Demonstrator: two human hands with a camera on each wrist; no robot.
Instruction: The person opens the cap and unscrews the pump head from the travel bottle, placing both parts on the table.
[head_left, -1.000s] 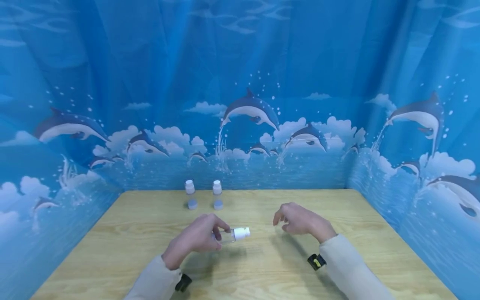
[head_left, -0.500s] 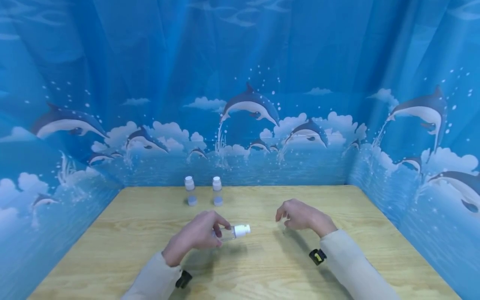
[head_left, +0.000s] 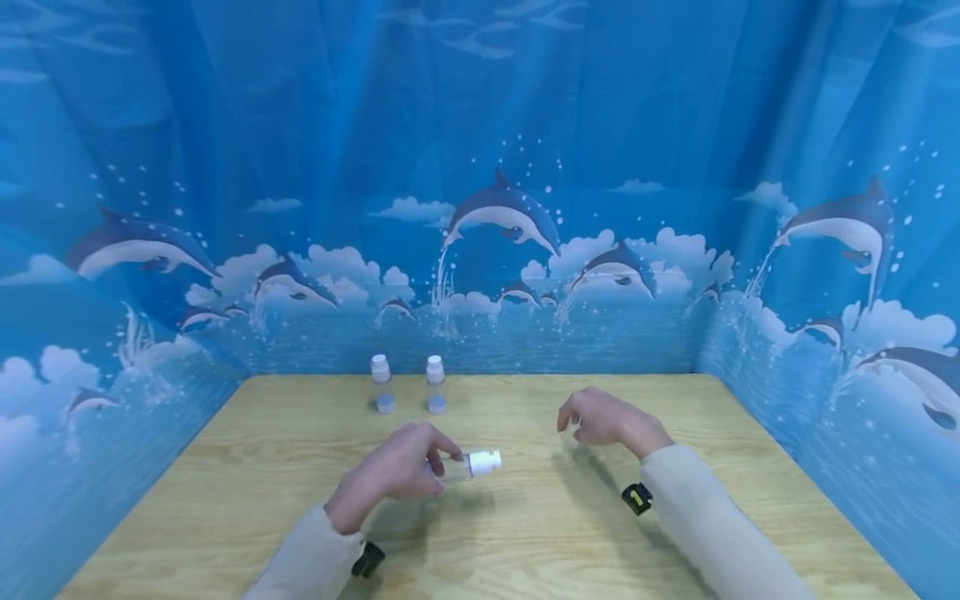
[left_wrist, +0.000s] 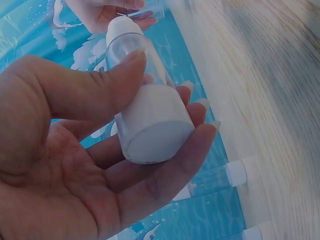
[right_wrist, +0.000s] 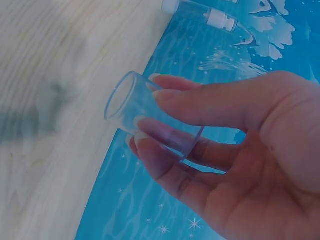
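My left hand (head_left: 393, 471) grips a small clear bottle with a white pump top (head_left: 483, 462), tilted on its side above the table. In the left wrist view, thumb and fingers wrap the bottle (left_wrist: 152, 120), whose white base faces the camera. To the right, my right hand (head_left: 607, 417) hovers over the table. Seen from the right wrist, its thumb and fingertips pinch a clear hollow cylindrical cap (right_wrist: 125, 107), its round rim pointing toward the table. That cap is only faintly visible in the head view. Bottle and cap are apart.
Two similar bottles stand upright near the table's back edge, a left bottle (head_left: 382, 385) and a right bottle (head_left: 436, 386). A blue curtain (head_left: 480, 333) printed with dolphins hangs around the wooden table (head_left: 525, 533) at the back and sides.
My right hand has moved slightly away from me and to the right with the clear cap. The left hand and its bottle stay nearly still.
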